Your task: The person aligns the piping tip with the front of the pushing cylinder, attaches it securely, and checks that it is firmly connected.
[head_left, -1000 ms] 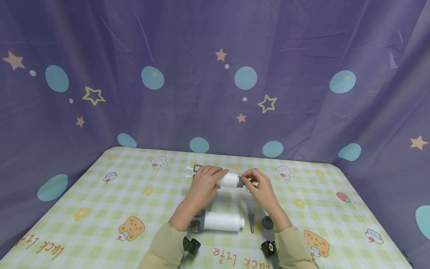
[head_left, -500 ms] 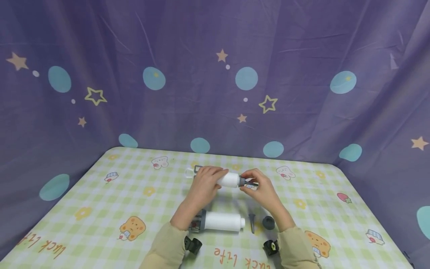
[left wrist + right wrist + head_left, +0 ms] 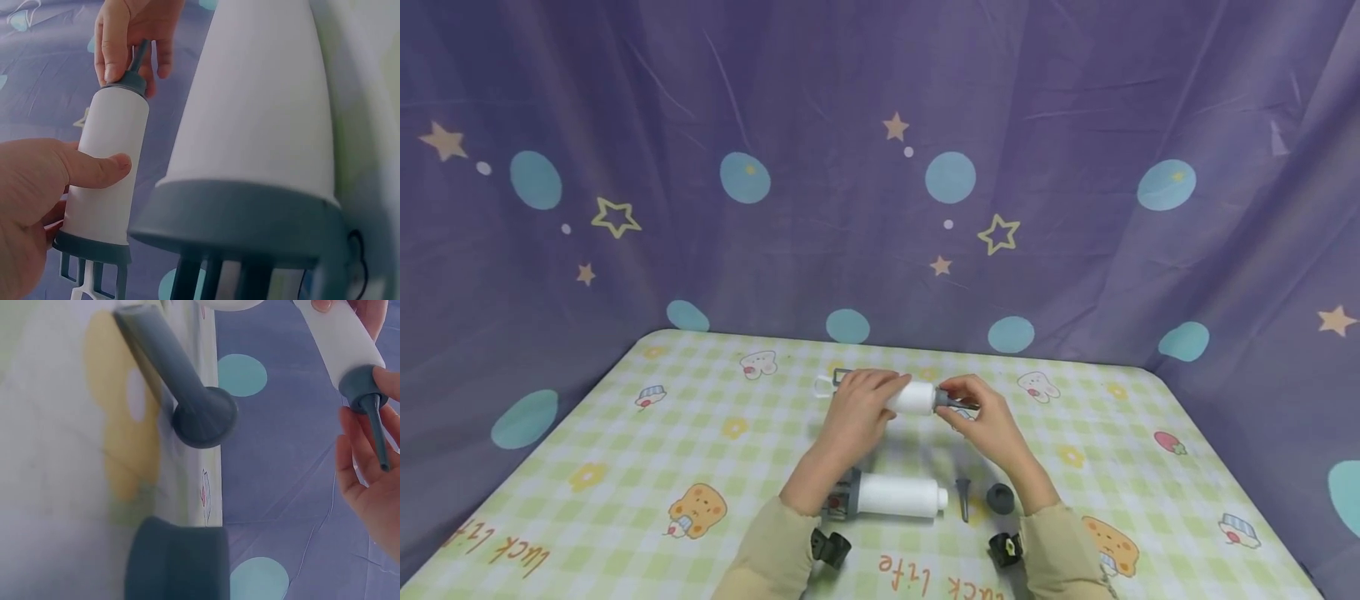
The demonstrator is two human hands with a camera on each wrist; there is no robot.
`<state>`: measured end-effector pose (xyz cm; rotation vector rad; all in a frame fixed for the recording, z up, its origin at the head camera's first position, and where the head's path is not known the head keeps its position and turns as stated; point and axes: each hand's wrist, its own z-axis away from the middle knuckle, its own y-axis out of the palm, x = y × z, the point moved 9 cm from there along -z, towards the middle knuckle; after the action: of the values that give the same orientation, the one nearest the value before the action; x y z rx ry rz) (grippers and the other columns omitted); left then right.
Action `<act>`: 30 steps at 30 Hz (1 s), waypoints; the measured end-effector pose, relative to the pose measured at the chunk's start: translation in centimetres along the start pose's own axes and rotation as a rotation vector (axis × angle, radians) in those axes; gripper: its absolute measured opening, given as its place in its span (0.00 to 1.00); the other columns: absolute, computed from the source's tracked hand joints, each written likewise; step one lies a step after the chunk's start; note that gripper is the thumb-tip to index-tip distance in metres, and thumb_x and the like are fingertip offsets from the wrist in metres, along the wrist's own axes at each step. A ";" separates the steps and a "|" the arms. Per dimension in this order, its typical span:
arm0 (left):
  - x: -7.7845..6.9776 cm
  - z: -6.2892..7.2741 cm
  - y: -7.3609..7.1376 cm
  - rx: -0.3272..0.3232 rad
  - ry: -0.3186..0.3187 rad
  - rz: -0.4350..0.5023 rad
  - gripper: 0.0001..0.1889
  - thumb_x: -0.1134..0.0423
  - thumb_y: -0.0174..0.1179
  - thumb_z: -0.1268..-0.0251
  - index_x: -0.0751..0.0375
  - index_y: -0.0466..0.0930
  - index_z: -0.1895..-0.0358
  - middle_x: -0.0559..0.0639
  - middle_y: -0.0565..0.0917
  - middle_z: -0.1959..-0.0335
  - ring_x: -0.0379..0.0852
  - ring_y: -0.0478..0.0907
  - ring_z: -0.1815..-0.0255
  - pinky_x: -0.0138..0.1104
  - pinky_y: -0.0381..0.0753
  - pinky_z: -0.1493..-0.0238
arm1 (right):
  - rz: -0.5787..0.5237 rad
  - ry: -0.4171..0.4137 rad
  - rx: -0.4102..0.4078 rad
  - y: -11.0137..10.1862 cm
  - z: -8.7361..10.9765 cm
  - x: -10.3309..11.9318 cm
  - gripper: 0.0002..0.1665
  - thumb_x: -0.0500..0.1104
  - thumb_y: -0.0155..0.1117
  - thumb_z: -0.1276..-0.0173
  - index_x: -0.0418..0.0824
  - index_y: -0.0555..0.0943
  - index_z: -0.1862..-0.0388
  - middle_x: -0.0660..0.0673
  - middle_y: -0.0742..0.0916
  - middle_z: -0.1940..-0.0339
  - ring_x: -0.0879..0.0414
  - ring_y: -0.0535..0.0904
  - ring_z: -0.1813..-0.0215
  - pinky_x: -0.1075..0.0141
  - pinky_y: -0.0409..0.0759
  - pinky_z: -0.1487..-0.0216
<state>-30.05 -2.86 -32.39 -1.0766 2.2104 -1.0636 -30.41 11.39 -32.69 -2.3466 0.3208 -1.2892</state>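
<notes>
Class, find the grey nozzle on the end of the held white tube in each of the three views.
Head: grey nozzle at centre, beside the right hand.
Left wrist: upper left, under the fingers.
Right wrist: upper right.
Shared landmark: the held white tube.

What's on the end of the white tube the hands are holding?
A gray pointed nozzle sits on the tube. The right hand pinches its base. Whether it is screwed tight is hidden by the fingers.

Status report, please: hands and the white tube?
Left hand grips white tube. Right hand pinches its grey nozzle. Nothing blocking.
</notes>
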 end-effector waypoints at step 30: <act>-1.2 0.1 -1.8 -0.059 0.053 0.012 0.29 0.67 0.71 0.60 0.53 0.78 0.47 0.47 0.80 0.52 0.46 0.75 0.50 0.42 0.69 0.45 | -0.018 0.147 -0.049 0.4 -0.5 -4.7 0.15 0.51 0.48 0.29 0.44 0.77 0.65 0.48 0.84 0.78 0.55 0.80 0.74 0.61 0.78 0.74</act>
<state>-28.51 -2.64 -30.93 -1.0704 2.3001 -1.0396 -33.33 12.79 -36.12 -2.3046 0.3818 -1.4818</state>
